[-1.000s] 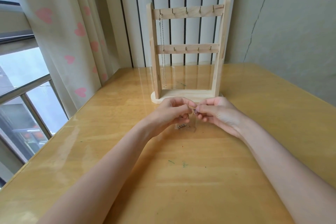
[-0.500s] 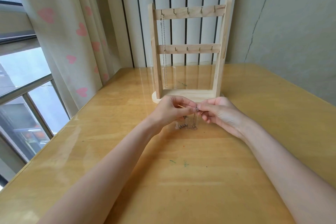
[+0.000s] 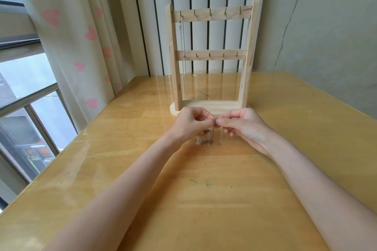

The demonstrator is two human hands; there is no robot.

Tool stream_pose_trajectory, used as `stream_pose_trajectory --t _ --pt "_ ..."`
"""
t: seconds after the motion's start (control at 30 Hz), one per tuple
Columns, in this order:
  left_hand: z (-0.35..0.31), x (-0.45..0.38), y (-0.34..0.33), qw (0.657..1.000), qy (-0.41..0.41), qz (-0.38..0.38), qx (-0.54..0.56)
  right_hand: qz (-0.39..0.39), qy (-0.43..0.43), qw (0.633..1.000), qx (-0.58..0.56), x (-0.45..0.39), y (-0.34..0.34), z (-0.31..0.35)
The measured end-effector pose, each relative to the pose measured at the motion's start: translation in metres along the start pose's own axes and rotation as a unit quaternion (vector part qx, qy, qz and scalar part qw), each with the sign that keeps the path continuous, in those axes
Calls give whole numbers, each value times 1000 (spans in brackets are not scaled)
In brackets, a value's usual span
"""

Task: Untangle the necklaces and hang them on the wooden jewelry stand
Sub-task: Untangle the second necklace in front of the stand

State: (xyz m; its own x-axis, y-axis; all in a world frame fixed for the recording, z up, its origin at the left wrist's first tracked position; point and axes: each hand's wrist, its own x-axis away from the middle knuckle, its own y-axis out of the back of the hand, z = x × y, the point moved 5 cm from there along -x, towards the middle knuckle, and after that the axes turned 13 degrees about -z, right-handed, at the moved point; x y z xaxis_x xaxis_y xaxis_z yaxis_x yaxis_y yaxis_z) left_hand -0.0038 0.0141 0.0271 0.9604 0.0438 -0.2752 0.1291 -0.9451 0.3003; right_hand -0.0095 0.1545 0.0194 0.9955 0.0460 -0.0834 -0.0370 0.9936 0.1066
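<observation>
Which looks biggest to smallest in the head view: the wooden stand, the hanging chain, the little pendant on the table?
1. wooden stand
2. hanging chain, about two-thirds of the stand's height
3. pendant, tiny though it is nearer the camera

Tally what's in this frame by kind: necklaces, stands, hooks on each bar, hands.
Necklaces: 2, one hung necklace, one held necklace
Wooden jewelry stand: 1
Top-bar hooks: 5
Lower-bar hooks: 5
Hands: 2, left hand and right hand, both pinching the held necklace
Total: 15
</observation>
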Motion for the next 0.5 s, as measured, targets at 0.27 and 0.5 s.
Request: stream_pose_trajectory --t 0.27,0.5 --pt "10 3 -9 996 72 53 6 8 38 993 112 5 -6 7" --pt "10 0 -4 994 74 38 68 5 43 996 82 1 -1 5"
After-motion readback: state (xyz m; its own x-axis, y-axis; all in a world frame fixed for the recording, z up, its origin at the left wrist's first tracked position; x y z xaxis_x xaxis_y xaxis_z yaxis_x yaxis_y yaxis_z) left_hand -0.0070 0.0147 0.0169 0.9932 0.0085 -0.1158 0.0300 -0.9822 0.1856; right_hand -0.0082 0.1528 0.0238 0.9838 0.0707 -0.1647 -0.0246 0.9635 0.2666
